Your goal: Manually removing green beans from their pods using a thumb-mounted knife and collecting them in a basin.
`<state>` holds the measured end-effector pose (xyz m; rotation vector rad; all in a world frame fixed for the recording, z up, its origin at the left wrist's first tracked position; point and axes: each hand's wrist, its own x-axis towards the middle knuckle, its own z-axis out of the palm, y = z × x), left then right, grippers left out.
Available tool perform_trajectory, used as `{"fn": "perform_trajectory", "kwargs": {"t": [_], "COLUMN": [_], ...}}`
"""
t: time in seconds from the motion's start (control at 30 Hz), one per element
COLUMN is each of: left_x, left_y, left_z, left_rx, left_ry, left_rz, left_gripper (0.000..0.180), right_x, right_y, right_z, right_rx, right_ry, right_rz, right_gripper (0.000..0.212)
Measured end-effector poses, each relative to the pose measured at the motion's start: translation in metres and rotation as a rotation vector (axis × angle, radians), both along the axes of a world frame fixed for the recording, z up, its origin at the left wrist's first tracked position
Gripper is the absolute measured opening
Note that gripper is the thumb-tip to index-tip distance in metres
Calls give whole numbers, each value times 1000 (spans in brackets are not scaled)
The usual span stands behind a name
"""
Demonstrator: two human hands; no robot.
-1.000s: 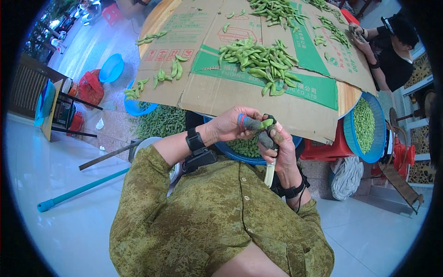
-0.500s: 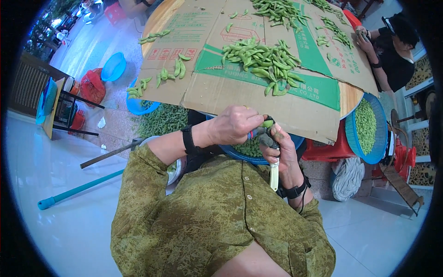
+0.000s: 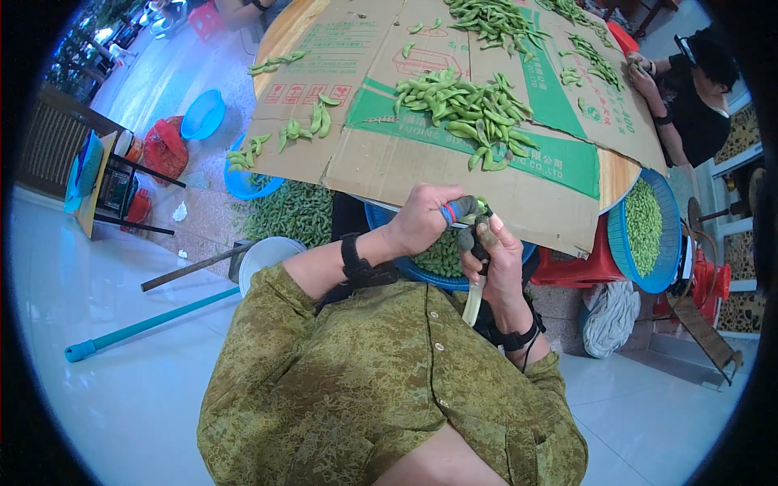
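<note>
My left hand (image 3: 431,217) is closed, its wrapped fingertips pinching a green soybean pod (image 3: 481,201), mostly hidden by the fingers. Right beside it, my right hand (image 3: 496,257) grips a tool with a pale handle (image 3: 473,303) that points down toward my body; its working end is out of sight. Dark coverings wrap several fingers of both hands. Below the hands is a blue basin (image 3: 448,281) with shelled green beans (image 3: 438,259) in it. Just beyond, a pile of pods (image 3: 470,105) lies on flattened cardboard (image 3: 454,178).
The cardboard's near edge overhangs the round table (image 3: 617,174). A blue basket (image 3: 663,271) of shelled beans stands at right. Unshelled pods (image 3: 288,212) heap on the floor at left, near a white bucket (image 3: 271,255) and a teal pole (image 3: 154,321). Another person (image 3: 689,97) sits at far right.
My left hand has rolled over and moved slightly right, its fingers now covering most of the pod. The pale handle has tilted a little, its lower end swinging left.
</note>
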<state>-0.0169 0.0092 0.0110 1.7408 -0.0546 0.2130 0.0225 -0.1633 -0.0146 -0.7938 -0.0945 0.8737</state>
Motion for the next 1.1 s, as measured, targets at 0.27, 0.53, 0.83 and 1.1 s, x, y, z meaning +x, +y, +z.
{"fn": "perform_trajectory", "kwargs": {"t": [0.27,0.53,0.83,1.1], "left_x": [-11,-16,-26,-26], "left_y": [0,3,7,5], "left_z": [2,-1,5,8], "left_rx": [325,536,253,151], "left_ry": [53,76,138,57], "left_rz": [-117,-295,-108,-169], "left_gripper": [19,26,24,20], "right_x": [7,11,6,5], "right_y": [2,3,-2,-9], "right_z": [-5,-10,-1,-9], "right_rx": [-658,-649,-502,-507], "right_ry": [-1239,-1494,-1360,-1112], "right_rz": [-417,-440,-296,-87], "right_gripper": [21,27,28,20]}}
